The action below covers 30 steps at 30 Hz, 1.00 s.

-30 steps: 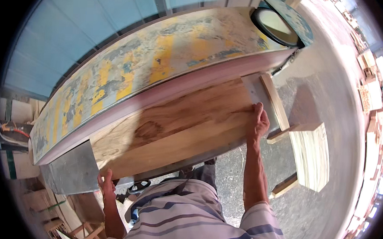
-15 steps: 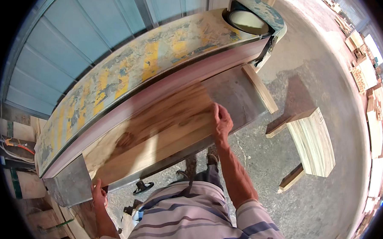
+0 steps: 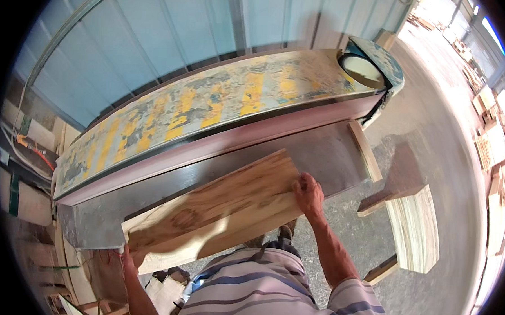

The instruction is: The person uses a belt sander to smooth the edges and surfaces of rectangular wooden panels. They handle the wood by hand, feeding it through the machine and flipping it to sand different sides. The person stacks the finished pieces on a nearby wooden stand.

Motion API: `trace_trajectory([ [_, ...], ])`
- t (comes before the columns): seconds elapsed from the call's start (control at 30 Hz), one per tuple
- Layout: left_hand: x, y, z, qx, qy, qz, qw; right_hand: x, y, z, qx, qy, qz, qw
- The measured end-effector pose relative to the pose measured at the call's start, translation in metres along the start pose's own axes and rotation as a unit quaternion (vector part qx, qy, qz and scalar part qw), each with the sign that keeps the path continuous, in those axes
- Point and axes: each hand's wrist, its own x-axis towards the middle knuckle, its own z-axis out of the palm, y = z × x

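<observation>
A wide wooden board (image 3: 216,206) with brown grain and a dark knot lies slantwise over the front of a grey metal table (image 3: 320,149). Its far edge stands apart from the pink sanding belt (image 3: 230,142) of a long belt sander. My right hand (image 3: 309,196) grips the board's right end, fingers curled over the edge. At the near left corner my left hand (image 3: 128,260) holds the other end, its fingers partly hidden by the board. The board's near side hangs past the table edge, close to my body.
The sander's top cover (image 3: 198,101) has worn yellow stripes, and a round drum opening (image 3: 362,69) at its right end. A wooden strip (image 3: 365,151) crosses the table's right end. Pale boards (image 3: 415,226) rest on wooden blocks on the floor at right. Hoses (image 3: 36,148) hang at far left.
Both hands have pulled the board back from the sanding belt toward my body, baring a strip of metal table between them. The view has shifted too.
</observation>
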Motion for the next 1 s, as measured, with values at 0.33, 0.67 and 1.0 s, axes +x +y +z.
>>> trace_trajectory([
  [0.33, -0.042, 0.114, 0.099, -0.355, 0.167, -0.099, 0.914, 0.03, -0.003, -0.054, 0.375, 0.028, 0.123, 0.919],
  [0.67, -0.01, 0.154, 0.156, -0.484, 0.06, 0.024, 0.873, 0.041, 0.016, -0.076, 0.524, 0.141, 0.052, 0.838],
  [1.0, -0.027, 0.152, 0.162, -0.486, 0.112, -0.008, 0.867, 0.049, -0.003, -0.106, 0.516, 0.097, 0.047, 0.85],
])
